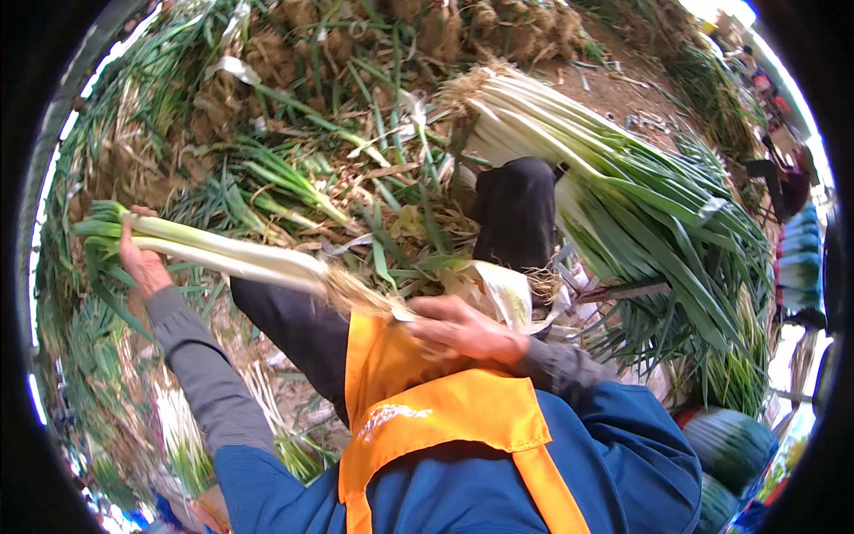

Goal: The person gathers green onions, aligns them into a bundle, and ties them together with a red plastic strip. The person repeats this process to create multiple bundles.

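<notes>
My left hand is closed around the green upper part of several leeks, which lie across above my left thigh with their roots towards my lap. At the root end is my right hand, its fingers curled over my orange apron. A small, light-coloured thing shows at its fingertips; blur leaves unclear what it is. To the right of my right knee rests a large pile of cleaned leeks, white ends up and leaves hanging down at the right. Peeled white leaf sheaths lie beside my right hand.
Loose leeks and leaf scraps cover the ground ahead. Rooted bundles line the far side. More white stalks lie at the lower left. Wrapped leek bundles stand at the lower right. A person is at the far right.
</notes>
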Available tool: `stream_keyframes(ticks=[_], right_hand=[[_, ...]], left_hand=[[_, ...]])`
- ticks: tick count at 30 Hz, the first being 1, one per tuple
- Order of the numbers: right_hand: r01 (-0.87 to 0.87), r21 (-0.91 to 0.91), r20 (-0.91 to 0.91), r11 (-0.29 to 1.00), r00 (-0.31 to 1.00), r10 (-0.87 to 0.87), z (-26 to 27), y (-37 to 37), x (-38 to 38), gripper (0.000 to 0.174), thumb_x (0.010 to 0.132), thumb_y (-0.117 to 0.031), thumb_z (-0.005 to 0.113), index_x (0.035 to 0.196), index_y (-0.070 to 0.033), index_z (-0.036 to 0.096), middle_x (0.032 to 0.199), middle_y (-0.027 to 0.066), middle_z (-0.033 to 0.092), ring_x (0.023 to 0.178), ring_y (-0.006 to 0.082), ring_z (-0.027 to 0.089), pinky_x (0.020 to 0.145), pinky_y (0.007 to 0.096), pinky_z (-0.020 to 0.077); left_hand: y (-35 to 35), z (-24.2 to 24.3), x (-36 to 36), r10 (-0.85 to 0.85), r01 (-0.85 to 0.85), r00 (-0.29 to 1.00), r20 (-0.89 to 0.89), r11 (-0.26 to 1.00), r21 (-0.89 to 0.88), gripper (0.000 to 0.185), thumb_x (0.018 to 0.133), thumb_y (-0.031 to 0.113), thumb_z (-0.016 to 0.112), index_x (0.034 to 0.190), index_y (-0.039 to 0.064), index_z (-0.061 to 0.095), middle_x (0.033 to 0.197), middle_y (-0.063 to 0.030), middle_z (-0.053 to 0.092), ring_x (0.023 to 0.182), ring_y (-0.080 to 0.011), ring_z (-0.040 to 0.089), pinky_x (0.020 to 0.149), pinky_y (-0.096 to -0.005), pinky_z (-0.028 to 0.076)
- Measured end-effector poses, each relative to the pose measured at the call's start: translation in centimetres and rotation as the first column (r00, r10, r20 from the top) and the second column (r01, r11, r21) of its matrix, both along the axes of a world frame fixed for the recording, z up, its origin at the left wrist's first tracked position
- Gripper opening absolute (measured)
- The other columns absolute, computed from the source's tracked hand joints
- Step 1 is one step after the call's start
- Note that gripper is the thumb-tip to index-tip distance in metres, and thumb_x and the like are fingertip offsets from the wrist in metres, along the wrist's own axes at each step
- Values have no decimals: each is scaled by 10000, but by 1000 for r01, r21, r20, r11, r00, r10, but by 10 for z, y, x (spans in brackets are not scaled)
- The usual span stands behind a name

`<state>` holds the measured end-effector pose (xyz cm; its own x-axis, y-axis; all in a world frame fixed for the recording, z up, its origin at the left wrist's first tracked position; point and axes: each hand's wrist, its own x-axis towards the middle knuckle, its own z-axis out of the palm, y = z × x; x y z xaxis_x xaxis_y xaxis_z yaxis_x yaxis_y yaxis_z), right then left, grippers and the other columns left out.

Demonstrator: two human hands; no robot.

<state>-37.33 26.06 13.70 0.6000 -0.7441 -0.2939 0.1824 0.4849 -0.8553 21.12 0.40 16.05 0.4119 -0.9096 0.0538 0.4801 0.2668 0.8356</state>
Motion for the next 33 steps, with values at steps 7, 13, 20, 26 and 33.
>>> stream_keyframes(ticks=[7,13,20,26,33], right_hand=[[-82,-438,-471,895,869,-151,-27,-29,-109,221,1000,-169,609,1125,-6,689,823,62,651,696,143,610,613,315,493],[-514,-779,-623,358,573,-532,-24,-200,-47,308,900,-252,677,1107,-39,593,947,135,597,938,338,569,830,444,450],[-745,-510,-858,429,477,-192,-89,-267,0,448,849,-267,718,1204,-24,592,991,131,596,943,281,590,821,387,467],[-847,-111,-944,520,254,212,-112,-237,-13,188,855,-159,600,995,-34,586,850,106,625,791,269,653,677,395,492],[-602,-170,-866,780,470,174,-112,-237,4,356,895,-360,672,1025,-33,619,904,158,667,816,369,687,690,457,558]], left_hand=[[51,54,179,271,-221,939,214,948,-230,296,1018,203,386,1025,-35,563,1062,-186,642,1060,-358,612,1015,-503,476],[-10,-1,130,302,-301,953,-12,945,-124,270,987,165,359,995,-33,542,1049,-212,638,1058,-419,599,1037,-553,444],[-133,-94,66,250,-248,968,-3,962,110,345,1007,214,367,1078,-49,579,1111,-218,649,1131,-431,579,1079,-563,425],[-204,-149,-72,301,-323,946,116,883,340,338,1041,231,364,1114,-10,589,1138,-178,662,1127,-360,609,1075,-521,441],[-197,-17,-130,301,-268,953,-16,869,416,324,1037,233,428,1203,12,597,1172,-127,666,1169,-287,595,1090,-464,428]])
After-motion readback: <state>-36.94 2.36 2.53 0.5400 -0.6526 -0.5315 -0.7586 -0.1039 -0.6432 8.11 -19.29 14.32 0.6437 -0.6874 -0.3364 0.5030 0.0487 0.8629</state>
